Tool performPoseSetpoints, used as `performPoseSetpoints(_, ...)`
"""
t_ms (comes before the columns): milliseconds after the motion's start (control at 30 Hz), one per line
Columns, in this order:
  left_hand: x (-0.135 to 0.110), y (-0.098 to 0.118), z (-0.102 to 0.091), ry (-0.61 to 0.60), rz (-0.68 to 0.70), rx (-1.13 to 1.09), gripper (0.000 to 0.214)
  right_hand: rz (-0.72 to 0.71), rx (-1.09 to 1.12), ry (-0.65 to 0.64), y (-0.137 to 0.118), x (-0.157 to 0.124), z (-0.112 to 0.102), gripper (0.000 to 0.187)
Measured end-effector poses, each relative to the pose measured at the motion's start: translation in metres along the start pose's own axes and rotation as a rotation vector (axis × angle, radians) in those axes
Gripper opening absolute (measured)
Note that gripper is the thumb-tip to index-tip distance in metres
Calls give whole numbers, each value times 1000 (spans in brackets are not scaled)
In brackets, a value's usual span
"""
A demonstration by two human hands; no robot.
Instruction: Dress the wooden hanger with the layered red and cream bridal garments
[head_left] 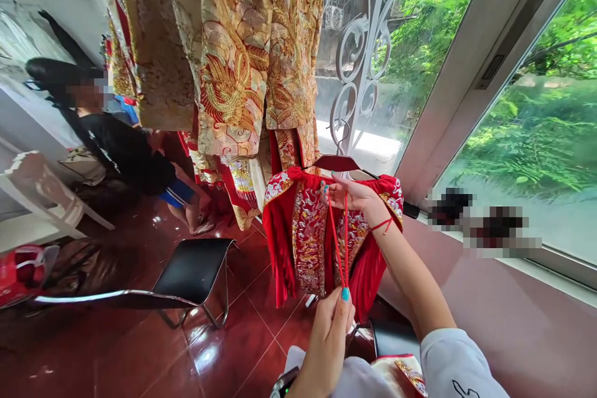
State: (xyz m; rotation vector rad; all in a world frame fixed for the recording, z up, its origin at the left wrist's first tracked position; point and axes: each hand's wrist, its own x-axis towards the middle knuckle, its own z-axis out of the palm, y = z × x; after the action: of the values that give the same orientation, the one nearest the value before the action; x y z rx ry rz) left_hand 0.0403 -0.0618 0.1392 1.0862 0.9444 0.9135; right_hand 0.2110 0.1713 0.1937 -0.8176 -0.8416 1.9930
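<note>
A red embroidered garment with fringed sleeves hangs on a dark red hanger in front of me. My right hand is closed at the garment's neckline, pinching the top end of a thin red cord. My left hand is lower, its fingers pinched on the bottom end of the same cord, which runs taut between both hands. A red thread bracelet circles my right wrist.
Gold and red embroidered robes hang above on the left. A black stool stands on the glossy red tile floor. A person in black crouches at the back left. A window with a pink sill runs along the right.
</note>
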Motion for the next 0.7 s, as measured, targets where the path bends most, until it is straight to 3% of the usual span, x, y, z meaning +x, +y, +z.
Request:
performPoseSetpoints(100,3,-6,-1,-39,27,-26,63,26,60,12,-5,0,5,20)
performPoseSetpoints(267,26,-22,-9,-57,-60,-59,71,8,94,56,20,9,9,24)
performPoseSetpoints(367,41,-35,-25,-65,-94,-64,71,-27,42,76,25,13,7,27)
performPoseSetpoints(467,58,-41,-48,-124,-52,128,62,-24,16,84,21,16,4,30)
performPoseSetpoints(533,76,-35,-60,-145,43,361,48,-22,1,83,20,18,3,32)
performPoseSetpoints(600,103,-21,-61,-67,173,497,37,-25,-8,78,19,20,3,32)
performPoseSetpoints(700,151,2,-42,52,321,309,42,-41,-11,72,22,21,5,31)
